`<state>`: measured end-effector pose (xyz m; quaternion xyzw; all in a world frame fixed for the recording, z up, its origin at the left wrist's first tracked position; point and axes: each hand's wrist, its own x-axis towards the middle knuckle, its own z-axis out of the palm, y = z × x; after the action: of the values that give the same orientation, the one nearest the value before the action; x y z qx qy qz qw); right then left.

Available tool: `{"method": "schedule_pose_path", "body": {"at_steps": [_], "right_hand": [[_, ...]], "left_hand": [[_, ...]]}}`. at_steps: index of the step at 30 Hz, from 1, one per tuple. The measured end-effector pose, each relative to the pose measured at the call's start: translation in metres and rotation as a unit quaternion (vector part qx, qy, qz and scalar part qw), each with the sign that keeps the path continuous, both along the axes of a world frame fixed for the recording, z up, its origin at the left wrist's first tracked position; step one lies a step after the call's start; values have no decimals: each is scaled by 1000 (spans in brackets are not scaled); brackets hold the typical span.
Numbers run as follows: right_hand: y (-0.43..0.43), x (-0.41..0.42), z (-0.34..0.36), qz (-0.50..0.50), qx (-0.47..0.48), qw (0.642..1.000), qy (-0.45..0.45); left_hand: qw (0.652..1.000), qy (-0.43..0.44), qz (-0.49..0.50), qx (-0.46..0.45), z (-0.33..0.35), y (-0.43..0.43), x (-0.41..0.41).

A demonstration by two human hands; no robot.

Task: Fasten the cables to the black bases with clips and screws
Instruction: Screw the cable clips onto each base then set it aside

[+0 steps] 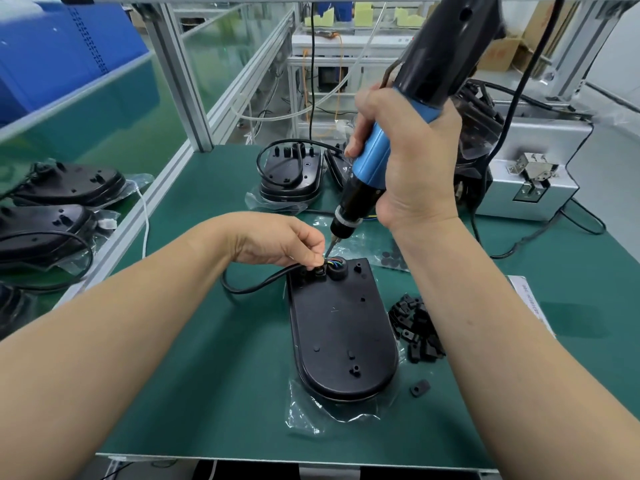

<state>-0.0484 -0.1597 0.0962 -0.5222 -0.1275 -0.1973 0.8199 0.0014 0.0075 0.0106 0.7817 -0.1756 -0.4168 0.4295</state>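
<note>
While I work at its far end, nearest piece: black base (343,334) lies flat at centre frame on a clear plastic bag (311,414) over the green mat (207,375); one stray clip (420,388) sits to its lower right
Clip pile: heap of black clips (415,327) just right of the base, beside my right forearm
Cable: black cable (256,285) loops in from the left and ends at the base's top edge; coloured wires (332,262) fan out there
Left hand: my left hand (277,242) pinches the cable end at that top edge; fingertips sit right beside the bit
Right hand: my right hand (412,161) is wrapped round the blue grip of the electric screwdriver (367,168); the tool leans toward the upper right; its bit comes down at the wires; whether a screw sits on it I cannot tell
Step, as I judge it: driving the screw that clamps the cable
Risk, slip: the leaning driver could skid off and catch my fingertips, or seat the screw crooked
Risk, wires: a coloured strand could get trapped or nicked so close to the bit
Risk, base: the bag could let the base slide under pressure
Farther back: other bases with cables (291,174) above centre; grey feeder box (530,181) at right; more bases (62,183) at the left edge
</note>
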Motion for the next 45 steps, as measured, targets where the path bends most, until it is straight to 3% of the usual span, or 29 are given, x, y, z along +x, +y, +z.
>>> {"method": "schedule_pose_path", "body": {"at_steps": [11,23,36,42,45], "right_hand": [[21,-7,-14,32,-47,998,-30],[23,-13,-9,33,-58,997,-49],[25,-15,-13,36,-57,997,-22],[17,-16,-1,-2,-76,991,-114],[19,-15,0,-7,-82,991,-106]], "left_hand": [[995,37,74,-54,-9,1,-5],[995,46,82,-16,-7,-4,0],[991,84,75,-76,-10,-4,-3],[994,57,68,-64,-10,-3,-6],[994,58,68,-61,-9,-3,-7]]}}
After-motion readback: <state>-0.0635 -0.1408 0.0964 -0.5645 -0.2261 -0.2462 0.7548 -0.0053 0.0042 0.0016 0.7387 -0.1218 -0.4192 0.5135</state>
